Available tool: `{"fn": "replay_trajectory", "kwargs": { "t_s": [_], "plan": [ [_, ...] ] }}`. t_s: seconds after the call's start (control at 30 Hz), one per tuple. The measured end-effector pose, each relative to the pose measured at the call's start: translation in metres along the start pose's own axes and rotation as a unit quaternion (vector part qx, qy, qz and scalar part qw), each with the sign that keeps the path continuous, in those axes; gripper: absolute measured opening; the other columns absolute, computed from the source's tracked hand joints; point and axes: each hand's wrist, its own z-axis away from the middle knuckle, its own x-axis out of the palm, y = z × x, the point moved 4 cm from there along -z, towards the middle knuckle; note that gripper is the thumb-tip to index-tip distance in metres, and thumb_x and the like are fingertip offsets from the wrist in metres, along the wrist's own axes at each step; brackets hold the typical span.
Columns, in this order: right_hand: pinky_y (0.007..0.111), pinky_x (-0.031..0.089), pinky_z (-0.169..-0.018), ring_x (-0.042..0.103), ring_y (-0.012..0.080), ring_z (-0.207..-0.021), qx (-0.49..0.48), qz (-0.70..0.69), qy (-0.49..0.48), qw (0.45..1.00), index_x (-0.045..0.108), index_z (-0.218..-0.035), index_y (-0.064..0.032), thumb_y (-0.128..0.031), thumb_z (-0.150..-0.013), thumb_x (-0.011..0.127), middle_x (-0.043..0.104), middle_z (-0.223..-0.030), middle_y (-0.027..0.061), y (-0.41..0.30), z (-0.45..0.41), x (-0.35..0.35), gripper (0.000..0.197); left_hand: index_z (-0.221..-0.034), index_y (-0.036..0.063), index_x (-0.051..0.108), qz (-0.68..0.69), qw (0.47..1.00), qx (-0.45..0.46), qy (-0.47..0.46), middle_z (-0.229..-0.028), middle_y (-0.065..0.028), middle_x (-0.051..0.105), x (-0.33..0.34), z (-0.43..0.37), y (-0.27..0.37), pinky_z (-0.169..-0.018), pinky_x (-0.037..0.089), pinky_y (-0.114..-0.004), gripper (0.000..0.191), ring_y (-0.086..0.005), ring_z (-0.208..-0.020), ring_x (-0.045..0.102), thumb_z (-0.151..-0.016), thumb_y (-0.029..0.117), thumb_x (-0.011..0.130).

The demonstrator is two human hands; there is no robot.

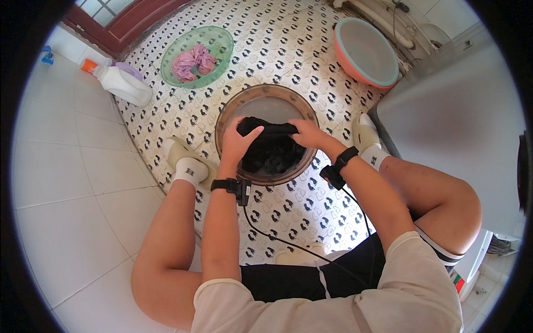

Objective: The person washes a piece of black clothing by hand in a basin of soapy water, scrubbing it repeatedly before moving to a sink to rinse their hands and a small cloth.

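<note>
A black cloth (272,152) is stretched between my two hands over a round brown basin (222,108) on the floor. The basin holds cloudy water, and the lower part of the cloth lies in it. At the cloth's left end, my left hand (239,139) grips it with the thumb raised over the top. My right hand (307,133) pinches the bunched upper edge at the right end. Both wrists wear black straps with small cabled devices. The fingertips behind the cloth are hidden.
A green translucent basin (227,45) with pink cloth (193,62) stands at the upper left, near a white detergent bottle (125,85) by the wall. An orange-and-blue basin (339,54) is at the upper right. A grey appliance (454,120) stands right. My feet flank the brown basin.
</note>
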Motion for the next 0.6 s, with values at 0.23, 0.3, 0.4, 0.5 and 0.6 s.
{"fn": "replay_trajectory", "kwargs": {
  "t_s": [0.23,0.3,0.4,0.5,0.6],
  "plan": [
    [0.043,0.047,-0.086,0.058,0.0386,-0.101,0.035,0.05,0.062,0.996,0.057,-0.107,-0.0026,-0.018,-0.072,0.074,0.061,-0.1,0.0215,-0.017,-0.007,-0.006,0.042,-0.134,0.0108,0.046,-0.088,0.995,0.047,0.011,-0.126,-0.0184,0.051,-0.011,-0.006,-0.032,-0.098,0.04,-0.042,0.066,-0.032,-0.115,0.05,-0.077,0.026,0.075],
    [0.044,0.048,-0.084,0.058,0.0376,-0.098,0.037,0.127,0.142,0.981,0.056,-0.106,-0.0046,-0.02,-0.07,0.077,0.058,-0.099,0.0167,-0.022,-0.001,-0.005,0.045,-0.132,0.0126,0.049,-0.18,0.982,0.028,0.049,-0.115,-0.0176,0.052,-0.013,0.001,-0.037,-0.096,0.041,-0.045,0.061,-0.0349,-0.109,0.05,-0.078,0.023,0.074],
    [0.045,0.048,-0.083,0.057,0.0366,-0.094,-0.056,0.232,0.24,0.941,0.057,-0.104,-0.0057,-0.022,-0.072,0.077,0.053,-0.098,0.0148,-0.043,0.007,-0.002,0.041,-0.123,0.012,0.055,-0.322,0.913,0.187,0.165,-0.106,-0.0146,0.053,-0.006,0.014,-0.015,-0.088,0.045,-0.044,0.053,-0.0342,-0.101,0.052,-0.076,0.025,0.076],
    [0.044,0.048,-0.082,0.055,0.0347,-0.097,0.005,0.182,0.089,0.979,0.058,-0.101,-0.0062,-0.023,-0.071,0.078,0.051,-0.103,0.0142,-0.043,0.005,0.02,0.04,-0.111,0.0105,0.058,-0.191,0.981,0.028,-0.028,-0.103,-0.0125,0.054,0.018,0.007,-0.02,-0.08,0.048,-0.043,0.045,-0.0335,-0.098,0.053,-0.074,0.027,0.078],
    [0.04,0.049,-0.077,0.053,0.0309,-0.103,0.04,0.251,0.082,0.964,0.06,-0.098,-0.0086,-0.026,-0.069,0.081,0.051,-0.106,0.0118,-0.042,0.01,0.041,0.039,-0.103,0.0108,0.058,-0.27,0.962,0.013,-0.041,-0.105,-0.0105,0.054,0.032,0.018,-0.03,-0.075,0.05,-0.042,0.042,-0.0317,-0.102,0.053,-0.072,0.027,0.08]
  ]
}}
